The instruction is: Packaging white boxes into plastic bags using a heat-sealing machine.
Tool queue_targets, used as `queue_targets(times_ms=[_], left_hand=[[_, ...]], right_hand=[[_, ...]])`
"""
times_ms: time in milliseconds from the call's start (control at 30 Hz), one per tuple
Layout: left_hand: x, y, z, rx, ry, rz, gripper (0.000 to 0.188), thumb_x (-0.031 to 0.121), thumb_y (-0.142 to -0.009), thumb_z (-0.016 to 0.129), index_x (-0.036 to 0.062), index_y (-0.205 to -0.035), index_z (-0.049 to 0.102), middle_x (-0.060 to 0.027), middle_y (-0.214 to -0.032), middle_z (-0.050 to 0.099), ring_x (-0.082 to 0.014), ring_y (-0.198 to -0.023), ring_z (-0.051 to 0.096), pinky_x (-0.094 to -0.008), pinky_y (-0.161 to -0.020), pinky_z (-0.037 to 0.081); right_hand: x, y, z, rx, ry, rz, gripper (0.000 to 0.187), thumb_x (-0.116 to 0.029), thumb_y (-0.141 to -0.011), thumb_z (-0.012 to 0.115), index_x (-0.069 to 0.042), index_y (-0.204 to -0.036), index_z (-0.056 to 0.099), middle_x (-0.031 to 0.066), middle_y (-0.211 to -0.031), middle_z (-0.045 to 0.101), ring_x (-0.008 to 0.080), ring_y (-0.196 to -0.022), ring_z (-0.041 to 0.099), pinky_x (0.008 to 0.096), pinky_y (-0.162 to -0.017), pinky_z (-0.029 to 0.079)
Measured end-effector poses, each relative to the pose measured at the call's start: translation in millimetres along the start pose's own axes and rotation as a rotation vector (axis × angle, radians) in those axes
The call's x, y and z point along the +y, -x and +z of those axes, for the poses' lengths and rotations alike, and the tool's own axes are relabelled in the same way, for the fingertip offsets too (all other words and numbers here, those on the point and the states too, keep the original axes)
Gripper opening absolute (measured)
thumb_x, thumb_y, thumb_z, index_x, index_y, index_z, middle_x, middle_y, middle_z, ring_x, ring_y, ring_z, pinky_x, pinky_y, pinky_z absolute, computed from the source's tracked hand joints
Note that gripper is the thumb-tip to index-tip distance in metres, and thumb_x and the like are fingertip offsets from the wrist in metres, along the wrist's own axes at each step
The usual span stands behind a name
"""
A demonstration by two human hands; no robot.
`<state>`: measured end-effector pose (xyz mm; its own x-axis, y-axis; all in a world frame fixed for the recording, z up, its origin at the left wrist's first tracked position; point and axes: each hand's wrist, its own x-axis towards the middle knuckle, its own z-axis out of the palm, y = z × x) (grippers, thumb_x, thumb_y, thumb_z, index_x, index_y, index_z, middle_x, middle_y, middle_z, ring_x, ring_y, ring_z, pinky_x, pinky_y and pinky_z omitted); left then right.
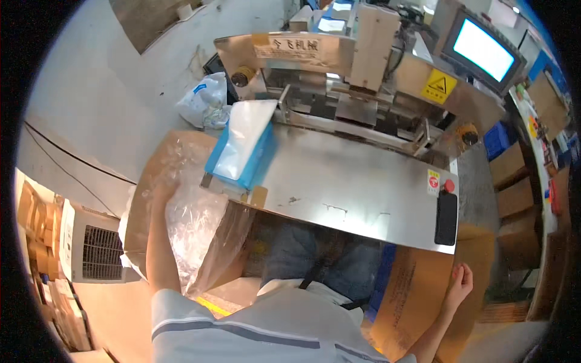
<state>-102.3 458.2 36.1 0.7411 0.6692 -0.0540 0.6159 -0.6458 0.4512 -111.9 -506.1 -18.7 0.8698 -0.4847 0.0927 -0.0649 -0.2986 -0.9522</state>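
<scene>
My left hand point(164, 189) reaches into a clear plastic bag point(196, 230) that lines an open cardboard box at the left. Blur and the crumpled film hide its fingers and anything they may hold. Near the table's right front corner, my right hand point(463, 281) hovers over a cardboard box point(411, 296) with its fingers curled in; nothing shows in them. A blue bin point(257, 158) stands on the left end of the metal worktable point(345, 175), with white translucent sheets or bags point(242, 136) leaning out of it.
Behind the table stands a machine with a metal front panel point(339, 54) and a lit screen point(484, 49). A red button point(448, 186) and a black phone-like slab point(446, 219) are at the table's right edge. A stuffed plastic bag point(206, 100) sits by the left wall.
</scene>
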Motion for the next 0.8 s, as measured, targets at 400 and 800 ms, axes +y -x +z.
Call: queue_targets(times_ms=[400, 800], left_hand=[[231.5, -49.4, 72.2, -0.006, 0.395, 0.432, 0.06, 0.044, -0.074, 0.082, -0.0043, -0.108, 0.069, -0.0177, -0.099, 0.072, -0.0251, -0.09, 0.069, -0.0371, -0.078, 0.054], [251.1, -32.4, 74.1, 0.452, 0.652, 0.564, 0.019, 0.018, -0.091, 0.066, 0.0014, -0.101, 0.068, -0.0145, -0.083, 0.072, -0.0261, -0.076, 0.069, -0.036, -0.069, 0.053]], right_hand=[[-109.3, 1.4, 70.5, -0.056, 0.111, -0.212, 0.025, -0.014, -0.1, 0.061, 0.005, -0.115, 0.064, 0.008, -0.106, 0.068, 0.0157, -0.096, 0.063, 0.0311, -0.086, 0.054], [-141.1, 13.3, 78.5, -0.044, -0.147, -0.088, 0.024, -0.015, -0.099, 0.063, 0.002, -0.117, 0.064, 0.0055, -0.103, 0.067, 0.0134, -0.093, 0.065, 0.0272, -0.083, 0.055]])
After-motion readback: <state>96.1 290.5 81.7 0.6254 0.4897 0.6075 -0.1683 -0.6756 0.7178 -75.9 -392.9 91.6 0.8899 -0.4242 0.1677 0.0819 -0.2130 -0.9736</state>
